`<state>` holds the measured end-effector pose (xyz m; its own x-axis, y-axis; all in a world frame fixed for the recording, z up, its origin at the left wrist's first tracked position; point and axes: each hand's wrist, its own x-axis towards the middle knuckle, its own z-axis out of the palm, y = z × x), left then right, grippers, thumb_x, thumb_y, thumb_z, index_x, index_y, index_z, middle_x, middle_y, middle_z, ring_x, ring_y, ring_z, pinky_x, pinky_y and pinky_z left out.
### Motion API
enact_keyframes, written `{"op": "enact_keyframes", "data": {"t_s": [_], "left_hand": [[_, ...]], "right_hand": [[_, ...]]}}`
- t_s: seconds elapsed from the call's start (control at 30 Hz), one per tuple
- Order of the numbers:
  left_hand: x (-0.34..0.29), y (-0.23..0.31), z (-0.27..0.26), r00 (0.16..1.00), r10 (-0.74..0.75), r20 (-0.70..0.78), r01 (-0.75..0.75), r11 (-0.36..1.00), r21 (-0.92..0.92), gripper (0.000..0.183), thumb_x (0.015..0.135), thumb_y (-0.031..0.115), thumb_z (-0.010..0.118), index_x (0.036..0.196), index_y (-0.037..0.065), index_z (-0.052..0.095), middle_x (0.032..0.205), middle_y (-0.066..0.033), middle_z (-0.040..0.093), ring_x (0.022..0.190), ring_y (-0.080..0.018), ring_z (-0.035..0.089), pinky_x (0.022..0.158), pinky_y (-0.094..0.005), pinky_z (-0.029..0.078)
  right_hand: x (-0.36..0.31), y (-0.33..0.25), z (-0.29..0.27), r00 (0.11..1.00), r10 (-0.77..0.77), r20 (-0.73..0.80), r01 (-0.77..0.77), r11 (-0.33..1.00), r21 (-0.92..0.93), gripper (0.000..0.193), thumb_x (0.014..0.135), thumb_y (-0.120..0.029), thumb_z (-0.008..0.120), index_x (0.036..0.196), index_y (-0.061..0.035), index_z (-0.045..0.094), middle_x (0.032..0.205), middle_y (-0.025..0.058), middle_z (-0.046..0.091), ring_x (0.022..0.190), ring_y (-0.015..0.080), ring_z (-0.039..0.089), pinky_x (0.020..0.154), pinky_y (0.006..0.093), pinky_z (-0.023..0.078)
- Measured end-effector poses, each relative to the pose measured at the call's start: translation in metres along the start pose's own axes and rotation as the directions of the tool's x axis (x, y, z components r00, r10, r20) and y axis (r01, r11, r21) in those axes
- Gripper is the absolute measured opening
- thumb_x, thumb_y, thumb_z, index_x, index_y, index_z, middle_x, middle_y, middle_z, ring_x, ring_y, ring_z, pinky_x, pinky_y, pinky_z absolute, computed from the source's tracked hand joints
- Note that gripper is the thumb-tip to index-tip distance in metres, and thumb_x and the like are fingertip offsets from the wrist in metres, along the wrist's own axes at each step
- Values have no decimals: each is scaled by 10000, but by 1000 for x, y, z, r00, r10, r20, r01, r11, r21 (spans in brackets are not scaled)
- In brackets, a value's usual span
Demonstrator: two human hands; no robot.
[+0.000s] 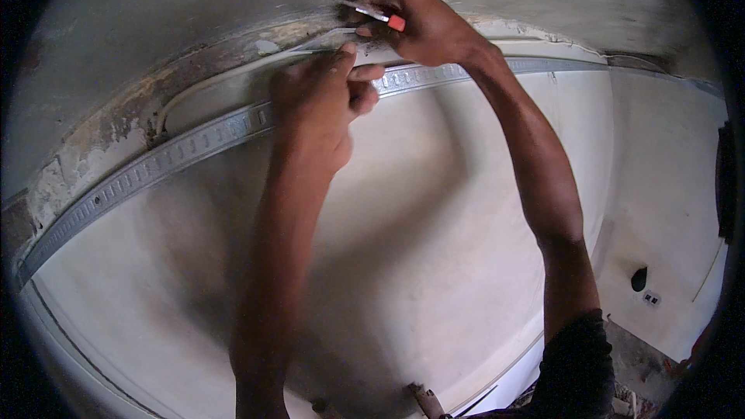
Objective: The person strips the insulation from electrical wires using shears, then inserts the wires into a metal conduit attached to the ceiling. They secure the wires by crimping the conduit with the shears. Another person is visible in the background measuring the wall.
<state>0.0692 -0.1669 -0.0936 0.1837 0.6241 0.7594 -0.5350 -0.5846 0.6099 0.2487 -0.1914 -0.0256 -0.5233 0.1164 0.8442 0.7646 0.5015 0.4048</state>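
My right hand [423, 25] is closed around a slim metal tool with a red end [396, 22]; its exact kind does not show. The tool's thin shiny part points left, above a white cable [330, 33] in the gap at the wall. Just to the left and lower, my left hand [318, 93] reaches up to the same cable, its fingers apart and partly bent. I see nothing held in it, and whether a fingertip touches the cable is unclear. Below both hands a perforated metal channel [206, 133] runs in a curve along the edge of a large pale panel [403, 209].
The rough grey wall [194, 8] rises behind the gap, with crumbling plaster [101, 143] along its foot. To the right stands another pale surface [660, 186] with a small socket plate [652, 299] and a black object [639, 278]. Brown stubs [425, 399] show at the lower edge.
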Motion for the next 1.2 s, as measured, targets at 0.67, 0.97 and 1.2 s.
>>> {"op": "enact_keyframes", "data": {"t_s": [0.67, 0.97, 1.2], "left_hand": [[97, 44, -13, 756, 16, 654, -631, 285, 722, 311, 844, 283, 790, 947, -8, 757, 945, -229, 727, 882, -286, 697, 844, -411, 527], [97, 35, 1, 935, 33, 353, -323, 488, 811, 323, 764, 158, 778, 975, -82, 731, 951, -259, 724, 912, -313, 696, 853, -434, 517], [94, 24, 11, 962, 157, 224, -272, 455, 848, 388, 739, 148, 730, 1039, -98, 719, 998, -280, 719, 902, -318, 702, 842, -409, 520]], "right_hand": [[-27, -21, -17, 981, 103, -162, -124, 985, -121, 200, 880, 39, 633, 1074, 12, 673, 935, 187, 718, 853, 312, 692, 825, 409, 526], [-42, -30, -5, 927, 359, -106, -373, 911, -175, 440, 707, 143, 578, 1126, 35, 656, 933, 259, 695, 852, 402, 681, 780, 465, 517], [-38, -13, 10, 937, 253, -242, -292, 945, -144, 368, 736, 84, 614, 1098, 33, 654, 933, 255, 697, 872, 418, 677, 813, 460, 534]]}}
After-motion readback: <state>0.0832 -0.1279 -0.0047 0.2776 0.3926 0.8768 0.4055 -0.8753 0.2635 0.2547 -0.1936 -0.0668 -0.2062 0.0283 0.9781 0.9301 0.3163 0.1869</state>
